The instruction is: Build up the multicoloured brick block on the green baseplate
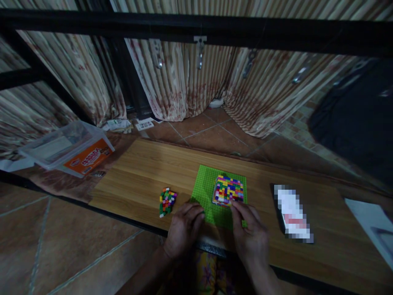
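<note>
A block built of many-coloured toy bricks (229,189) stands on a green studded baseplate (201,186). My right hand (250,231) reaches in from the front, thumb and forefinger pinched together at the block's near edge. Whatever lies between those fingertips is too small to make out. My left hand (186,225) rests at the baseplate's near left side with its fingers curled and closed. Their tips are partly hidden, so I cannot see what they hold, if anything. Left of the baseplate lies a small heap of loose toy bricks (168,201) in mixed colours.
The wooden table (147,164) carries a phone-like object (291,213) with a blurred screen on the right. A white sheet (373,229) lies at the far right. Beyond the left end sits a clear plastic box (69,143) with an orange label. Striped curtains (181,82) hang behind.
</note>
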{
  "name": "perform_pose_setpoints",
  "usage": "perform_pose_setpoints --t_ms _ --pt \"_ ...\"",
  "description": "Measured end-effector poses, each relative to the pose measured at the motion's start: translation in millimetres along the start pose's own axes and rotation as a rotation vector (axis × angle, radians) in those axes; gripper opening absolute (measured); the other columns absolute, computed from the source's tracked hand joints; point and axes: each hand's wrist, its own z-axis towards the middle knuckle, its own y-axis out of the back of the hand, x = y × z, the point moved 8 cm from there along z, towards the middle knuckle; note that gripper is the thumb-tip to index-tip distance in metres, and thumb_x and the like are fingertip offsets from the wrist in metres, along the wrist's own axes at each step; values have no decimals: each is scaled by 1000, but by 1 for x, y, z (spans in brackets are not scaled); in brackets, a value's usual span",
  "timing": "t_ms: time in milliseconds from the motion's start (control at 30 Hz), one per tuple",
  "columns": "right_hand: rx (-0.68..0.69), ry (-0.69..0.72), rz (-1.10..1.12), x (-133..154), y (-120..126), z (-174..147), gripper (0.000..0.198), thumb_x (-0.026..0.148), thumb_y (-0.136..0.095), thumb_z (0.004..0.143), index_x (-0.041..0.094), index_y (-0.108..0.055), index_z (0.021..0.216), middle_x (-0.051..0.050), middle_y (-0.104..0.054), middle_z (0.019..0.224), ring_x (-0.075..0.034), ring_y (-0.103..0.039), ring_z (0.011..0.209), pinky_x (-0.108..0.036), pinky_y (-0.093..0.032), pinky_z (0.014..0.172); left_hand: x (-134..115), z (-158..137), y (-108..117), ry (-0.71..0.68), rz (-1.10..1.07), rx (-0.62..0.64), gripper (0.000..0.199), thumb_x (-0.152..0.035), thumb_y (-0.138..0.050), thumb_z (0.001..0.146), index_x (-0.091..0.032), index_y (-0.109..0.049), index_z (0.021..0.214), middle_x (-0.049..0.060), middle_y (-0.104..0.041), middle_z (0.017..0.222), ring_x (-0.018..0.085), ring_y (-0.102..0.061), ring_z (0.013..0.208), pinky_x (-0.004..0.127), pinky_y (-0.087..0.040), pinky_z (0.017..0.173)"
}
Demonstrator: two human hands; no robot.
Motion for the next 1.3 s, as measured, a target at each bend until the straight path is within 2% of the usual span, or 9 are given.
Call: perform_pose_setpoints --t_ms 100,300,400,567,767,1067,1200,1300 --pt "14 24 16 10 -4 -9 19 21 -54 93 19 -70 104 -6 -71 98 -16 -69 89 -26 -55 80 1 0 2 15 -29 -6 14 -24 -55 93 -19 -68 98 7 -70 97 19 -67 93 33 -56 82" --pt "287 41 147 34 -40 -27 26 16 -49 93 23 -68 109 -4 -72 101 -15 -70 91 -26 -57 79 0 0 1 21 -69 52 15 -27 -55 94 -20 -69 96 8 -71 96 21 -66 92 35 -55 82" --pt "361 15 185 39 -52 -31 29 15 -49 92 24 -66 114 -4 -72 106 -16 -69 96 -28 -57 83 1 1 3 42 -123 49 17 -26 -53 95 -20 -69 95 7 -71 95 20 -66 91 33 -54 82" --pt "331 -42 211 35 -58 -29 22 20 -52 92 25 -70 104 -2 -74 98 -17 -71 90 -28 -58 79 0 2 5 52 -182 69 21 -26 -49 97 -20 -69 93 7 -70 91 18 -65 87 31 -53 79" --pt "326 -48 199 31 -57 -27 20 23 -51 92 25 -70 98 -2 -74 94 -16 -71 85 -26 -57 76 -3 2 5 39 -189 81 24 -26 -47 97 -19 -68 88 6 -69 85 18 -63 84 31 -51 79" --pt "230 -127 130 3 -34 -32 23 36 -57 90 23 -70 102 -5 -75 102 -20 -73 90 -30 -59 75 -5 0 7 24 -210 49 17 -25 -53 94 -19 -68 92 7 -69 86 19 -64 84 33 -53 77" --pt "194 -249 109 -13 -19 -32 32 42 -58 89 22 -69 112 -7 -74 111 -22 -72 96 -34 -59 79 -11 -5 18 13 -210 -10 14 -23 -56 91 -21 -66 100 8 -70 95 20 -65 91 35 -54 82" --pt "141 -324 127 -23 -8 -28 33 43 -59 88 22 -70 111 -8 -74 110 -23 -72 97 -35 -59 81 -10 -13 33 13 -93 -57 24 -21 -57 90 -23 -62 113 10 -67 111 23 -64 103 39 -53 89"
